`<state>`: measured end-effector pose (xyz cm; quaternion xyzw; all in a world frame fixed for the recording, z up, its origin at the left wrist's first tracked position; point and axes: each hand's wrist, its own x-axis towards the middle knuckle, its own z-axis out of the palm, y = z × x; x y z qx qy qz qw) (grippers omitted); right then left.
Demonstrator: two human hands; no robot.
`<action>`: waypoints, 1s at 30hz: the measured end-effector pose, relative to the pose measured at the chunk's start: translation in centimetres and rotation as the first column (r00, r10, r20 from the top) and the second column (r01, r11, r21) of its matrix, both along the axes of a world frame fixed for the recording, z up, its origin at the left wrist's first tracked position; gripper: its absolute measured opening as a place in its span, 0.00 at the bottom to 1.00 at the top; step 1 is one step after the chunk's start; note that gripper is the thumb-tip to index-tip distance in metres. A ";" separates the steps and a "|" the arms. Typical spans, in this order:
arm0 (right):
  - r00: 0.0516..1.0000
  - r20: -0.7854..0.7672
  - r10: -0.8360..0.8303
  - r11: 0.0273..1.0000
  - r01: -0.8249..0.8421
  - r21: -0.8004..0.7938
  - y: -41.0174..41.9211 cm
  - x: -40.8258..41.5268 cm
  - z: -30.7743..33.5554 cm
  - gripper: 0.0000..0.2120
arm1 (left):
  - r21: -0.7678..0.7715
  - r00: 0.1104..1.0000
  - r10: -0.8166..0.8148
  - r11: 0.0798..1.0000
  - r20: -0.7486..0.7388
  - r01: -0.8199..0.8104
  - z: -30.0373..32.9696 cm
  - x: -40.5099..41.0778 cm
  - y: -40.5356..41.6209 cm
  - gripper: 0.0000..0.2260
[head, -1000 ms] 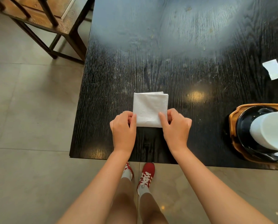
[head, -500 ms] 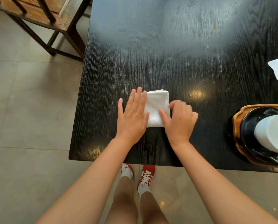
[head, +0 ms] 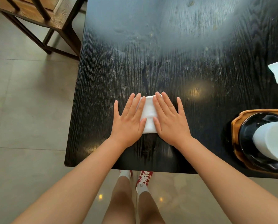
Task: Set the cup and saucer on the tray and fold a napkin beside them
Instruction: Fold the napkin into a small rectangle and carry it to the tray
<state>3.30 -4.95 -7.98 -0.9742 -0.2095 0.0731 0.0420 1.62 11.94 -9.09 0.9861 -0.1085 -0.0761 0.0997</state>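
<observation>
Black wood-grain counter (head: 151,70) carries the folded white napkin (head: 148,116) near its front edge, well apart from the tray (head: 235,126) holding saucer (head: 248,126) and cup (head: 272,139). Since half a second ago the right hand (head: 170,120) has been uncurled; both hands, left hand (head: 129,121) included, are pressed flat, fingers spread, gripping nothing

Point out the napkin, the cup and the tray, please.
napkin (head: 148,115): head view, white strip showing between the hands.
cup (head: 272,140): head view, white side wall.
tray (head: 235,125): head view, wooden left rim.
</observation>
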 end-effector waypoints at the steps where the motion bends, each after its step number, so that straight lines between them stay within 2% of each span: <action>1: 1.000 -0.004 -0.002 1.000 0.002 -0.006 -0.1 0.0 0.0 0.28 | 0.000 1.000 -0.012 1.000 -0.009 0.012 0.1 0.0 0.2 0.27; 6: 1.000 -0.021 -0.005 1.000 0.005 -0.020 0.1 0.0 0.4 0.29 | -0.001 0.997 0.003 1.000 -0.073 -0.003 1.0 0.1 0.0 0.28; 8: 1.000 -0.028 -0.008 1.000 0.008 -0.022 0.1 0.0 0.3 0.29 | -0.092 0.989 0.135 0.986 -0.056 -0.139 1.9 -0.5 -0.5 0.28; 9: 1.000 -0.027 -0.011 1.000 0.010 -0.026 0.0 0.0 0.3 0.29 | -0.213 0.968 0.247 0.945 -0.038 -0.249 2.4 -0.9 -0.7 0.27; 10: 1.000 -0.026 -0.009 0.999 0.008 -0.033 0.0 0.0 0.3 0.29 | -0.353 0.930 0.365 0.865 -0.043 -0.356 3.0 -1.1 -0.9 0.25; 12: 1.000 -0.023 0.005 0.999 -0.006 -0.043 0.1 0.0 0.2 0.29 | -0.538 0.827 0.529 0.648 -0.189 -0.538 4.0 -1.1 -1.1 0.24; 14: 1.000 -0.023 0.011 0.999 -0.011 -0.039 0.1 -0.1 0.2 0.29 | -0.539 0.703 0.574 0.465 -0.420 -0.702 4.7 0.0 -1.0 0.23; 16: 1.000 -0.024 0.013 0.999 -0.014 -0.035 0.1 -0.3 0.3 0.29 | -0.522 0.626 0.545 0.356 -0.558 -0.775 5.2 1.2 -0.5 0.19; 17: 1.000 -0.021 0.018 0.999 -0.019 -0.030 0.1 -0.5 0.4 0.29 | -0.521 0.635 0.515 0.367 -0.576 -0.771 5.3 1.7 -0.3 0.13; 19: 0.999 -0.017 0.037 0.999 -0.037 -0.025 0.0 -0.8 0.5 0.29 | -0.509 0.684 0.473 0.457 -0.555 -0.729 5.6 2.4 0.1 0.02; 22: 0.996 -0.034 0.080 0.996 -0.081 -0.026 -0.5 -1.6 0.5 0.30 | -0.472 0.709 0.438 0.537 -0.552 -0.699 5.5 3.1 0.7 0.02; 25: 0.984 -0.036 0.176 0.984 -0.178 -0.029 -1.4 -2.8 0.7 0.31 | -0.407 0.626 0.298 0.550 -0.720 -0.729 5.7 3.3 1.1 0.13; 28: 0.943 -0.015 0.331 0.943 -0.332 -0.029 -2.3 -3.8 1.0 0.31 | -0.335 0.627 0.080 0.789 -0.775 -0.515 6.3 3.4 1.5 0.06; 30: 0.904 -0.019 0.428 0.904 -0.428 -0.022 -3.0 -4.0 0.9 0.31 | -0.283 0.589 -0.006 0.881 -0.808 -0.379 6.9 3.3 1.3 0.05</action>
